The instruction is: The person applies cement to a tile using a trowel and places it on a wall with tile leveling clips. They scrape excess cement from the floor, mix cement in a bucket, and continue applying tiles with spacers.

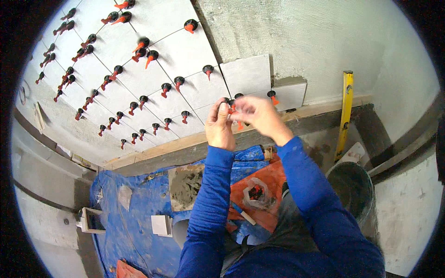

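My left hand [219,130] is closed, thumb up, around a black-and-red tile leveling clip [231,103] in front of the lower tiles. From the right, my right hand [265,116] reaches to the same clip; its fingertips are smeared by motion and their grip is unclear. Just beside the hands, another leveling clip [272,96] with an orange handle stands at a tile joint. Behind them is a pale grey tile [246,74] on the wall, with a lower tile [290,96] to its right. Part of the joint is hidden by my hands.
Many clips stud the tiled wall [148,74] at left. A wooden batten [194,138] runs under the tiles. A yellow spirit level [345,111] leans at right above a dark bucket [354,187]. An orange bag [264,190] and small tiles [161,225] lie on blue sheeting [120,222].
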A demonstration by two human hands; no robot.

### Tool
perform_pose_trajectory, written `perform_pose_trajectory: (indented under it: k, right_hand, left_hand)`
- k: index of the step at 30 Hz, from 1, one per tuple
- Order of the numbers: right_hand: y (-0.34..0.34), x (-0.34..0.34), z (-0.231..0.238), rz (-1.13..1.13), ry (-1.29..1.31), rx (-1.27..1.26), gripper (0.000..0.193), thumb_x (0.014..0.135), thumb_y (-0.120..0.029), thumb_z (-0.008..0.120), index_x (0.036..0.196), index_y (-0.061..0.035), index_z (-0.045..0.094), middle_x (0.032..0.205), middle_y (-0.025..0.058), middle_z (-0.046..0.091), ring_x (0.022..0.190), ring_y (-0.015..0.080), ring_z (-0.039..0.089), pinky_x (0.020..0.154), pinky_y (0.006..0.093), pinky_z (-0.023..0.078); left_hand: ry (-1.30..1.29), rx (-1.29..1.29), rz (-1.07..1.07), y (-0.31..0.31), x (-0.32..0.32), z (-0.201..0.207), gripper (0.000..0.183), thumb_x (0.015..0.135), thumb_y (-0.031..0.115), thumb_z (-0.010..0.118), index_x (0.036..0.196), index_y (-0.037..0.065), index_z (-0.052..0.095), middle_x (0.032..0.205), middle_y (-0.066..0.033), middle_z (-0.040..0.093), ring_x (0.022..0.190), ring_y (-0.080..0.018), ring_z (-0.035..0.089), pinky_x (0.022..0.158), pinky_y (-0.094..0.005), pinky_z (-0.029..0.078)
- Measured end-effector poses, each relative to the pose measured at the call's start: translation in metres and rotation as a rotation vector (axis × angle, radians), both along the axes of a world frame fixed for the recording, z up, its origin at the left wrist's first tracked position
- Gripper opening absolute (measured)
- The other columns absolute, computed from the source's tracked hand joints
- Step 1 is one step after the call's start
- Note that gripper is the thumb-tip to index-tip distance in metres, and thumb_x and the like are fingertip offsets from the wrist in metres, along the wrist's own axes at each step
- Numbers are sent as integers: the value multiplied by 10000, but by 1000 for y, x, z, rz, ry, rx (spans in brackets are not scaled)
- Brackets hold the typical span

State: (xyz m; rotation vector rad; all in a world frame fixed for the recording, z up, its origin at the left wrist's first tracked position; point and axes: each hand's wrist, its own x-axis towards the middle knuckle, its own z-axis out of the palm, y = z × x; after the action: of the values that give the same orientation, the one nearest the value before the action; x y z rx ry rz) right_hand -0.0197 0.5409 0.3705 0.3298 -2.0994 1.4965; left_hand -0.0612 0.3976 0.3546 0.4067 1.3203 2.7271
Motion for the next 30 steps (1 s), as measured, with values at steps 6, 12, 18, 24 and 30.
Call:
perform_pose_trajectory:
  k: [6,12,18,24,30]
  right_hand:
    - [59,-36,-9,-626,56,-55,760,804,-213,835,1423,62,490,1327,253,557,1216,347,572,978,407,515]
    - [71,-63,-36,-668,84,163,764,824,-163,825,1456,70,464,1363,197,533,1118,265,619,925,356,551]
    - [70,-64,-36,-677,151,198,727,808,-99,817,1433,77,489,1379,199,535,1176,299,612,992,373,527]
    - [69,-62,-32,-674,84,198,716,825,-120,806,1435,75,487,1391,213,538,1168,315,621,987,377,530]
    - [48,-35,-9,-791,100,185,571,817,-170,788,1307,56,600,1294,248,615,1194,391,597,1023,450,477]
  left_hand:
    - [-8,-292,76,-38,8,-14,471,972,334,705,1302,10,617,988,3,638,911,-99,599,827,-308,526]
    - [-115,-348,93,-87,23,-40,437,965,273,718,1298,6,626,953,-9,649,870,-119,617,815,-333,551]
    - [-204,-368,93,-104,28,-51,490,975,320,702,1336,7,593,923,-8,634,875,-135,611,810,-346,551]
    - [-200,-356,22,-88,27,-40,530,975,307,701,1369,-17,558,1012,-34,633,919,-168,619,833,-373,560]
    - [-130,-256,33,-50,3,-18,487,931,180,757,1341,-18,584,1071,-44,637,931,-140,629,814,-319,566]
